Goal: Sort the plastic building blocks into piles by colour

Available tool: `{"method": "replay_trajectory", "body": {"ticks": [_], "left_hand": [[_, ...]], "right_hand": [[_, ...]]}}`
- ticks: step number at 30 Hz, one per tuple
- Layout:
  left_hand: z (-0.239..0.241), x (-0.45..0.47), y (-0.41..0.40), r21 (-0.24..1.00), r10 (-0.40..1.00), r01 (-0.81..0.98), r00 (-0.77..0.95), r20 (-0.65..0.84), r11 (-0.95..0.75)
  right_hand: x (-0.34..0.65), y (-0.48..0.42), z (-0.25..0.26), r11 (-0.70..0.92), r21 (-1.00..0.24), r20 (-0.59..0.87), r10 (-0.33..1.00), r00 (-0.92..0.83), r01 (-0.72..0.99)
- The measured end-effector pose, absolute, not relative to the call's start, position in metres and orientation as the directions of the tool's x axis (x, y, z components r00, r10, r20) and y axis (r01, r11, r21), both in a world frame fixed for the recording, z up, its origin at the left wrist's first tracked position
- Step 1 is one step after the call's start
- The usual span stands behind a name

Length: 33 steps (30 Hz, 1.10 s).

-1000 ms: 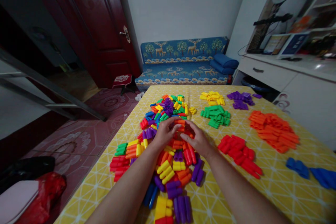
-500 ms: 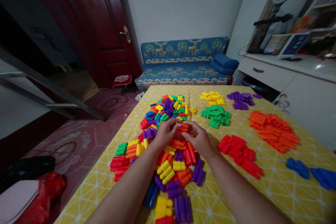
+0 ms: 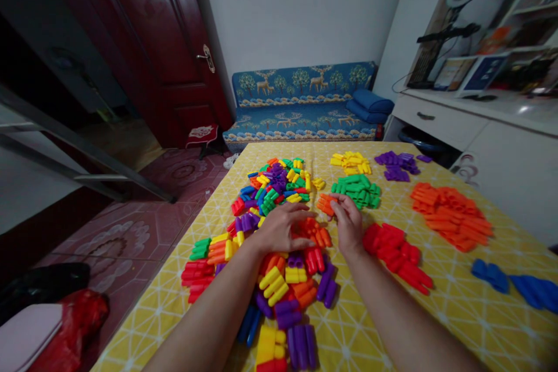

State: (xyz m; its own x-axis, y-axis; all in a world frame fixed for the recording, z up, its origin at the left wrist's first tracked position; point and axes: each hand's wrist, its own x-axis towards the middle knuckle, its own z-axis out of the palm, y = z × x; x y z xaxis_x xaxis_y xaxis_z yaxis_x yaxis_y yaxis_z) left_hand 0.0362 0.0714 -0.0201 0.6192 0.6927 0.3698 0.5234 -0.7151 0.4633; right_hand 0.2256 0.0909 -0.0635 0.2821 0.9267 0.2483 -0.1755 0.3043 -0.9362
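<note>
Between the fingers of my right hand (image 3: 349,224) is an orange plastic building block (image 3: 326,204), lifted at the right side of a mixed heap. My left hand (image 3: 281,228) lies over the middle of that heap, fingers spread, touching or just above orange blocks (image 3: 321,236). Near it are red blocks (image 3: 314,260), a yellow block (image 3: 274,286) and purple blocks (image 3: 288,314). Just beyond my right hand is a pile of green blocks (image 3: 356,189); a pile of red blocks (image 3: 397,256) lies to its right.
Sorted piles of yellow blocks (image 3: 351,161), purple blocks (image 3: 397,164), orange blocks (image 3: 451,215) and a few blue blocks (image 3: 514,285) lie on the yellow tablecloth (image 3: 361,325). Behind the table stands a blue patterned sofa (image 3: 300,110); a white cabinet (image 3: 471,133) is at the right.
My right hand has moved right, away from my left, carrying the orange block. My left hand has let go of it and come down onto the heap.
</note>
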Motion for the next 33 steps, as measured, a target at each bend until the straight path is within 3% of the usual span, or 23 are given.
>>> {"method": "replay_trajectory", "body": {"ticks": [5,9,15,24,30,33], "left_hand": [[-0.019,0.039,0.071,0.4,0.709,0.595,0.655,0.261,-0.697],[-0.023,0.039,0.072,0.458,0.746,0.603,0.617,0.252,-0.653],[-0.033,0.036,0.08,0.6,0.815,0.571,0.509,0.277,-0.561],[-0.037,0.036,0.084,0.776,0.898,0.458,0.282,0.337,-0.435],[-0.038,0.036,0.086,0.771,0.877,0.421,0.288,0.385,-0.477],[-0.037,0.036,0.085,0.761,0.878,0.442,0.286,0.383,-0.476]], "right_hand": [[0.223,0.089,-0.065,0.27,-0.955,0.248,0.955,0.165,-0.125],[0.22,0.09,-0.069,0.227,-0.97,0.22,0.972,0.086,-0.082],[0.217,0.092,-0.07,0.287,-0.957,0.29,0.953,0.088,0.039],[0.217,0.082,-0.057,0.32,-0.947,0.32,0.947,-0.024,-0.005],[0.212,0.08,-0.064,0.32,-0.946,0.305,0.935,-0.179,0.061],[0.212,0.08,-0.065,0.361,-0.922,0.351,0.932,-0.092,0.142]]}}
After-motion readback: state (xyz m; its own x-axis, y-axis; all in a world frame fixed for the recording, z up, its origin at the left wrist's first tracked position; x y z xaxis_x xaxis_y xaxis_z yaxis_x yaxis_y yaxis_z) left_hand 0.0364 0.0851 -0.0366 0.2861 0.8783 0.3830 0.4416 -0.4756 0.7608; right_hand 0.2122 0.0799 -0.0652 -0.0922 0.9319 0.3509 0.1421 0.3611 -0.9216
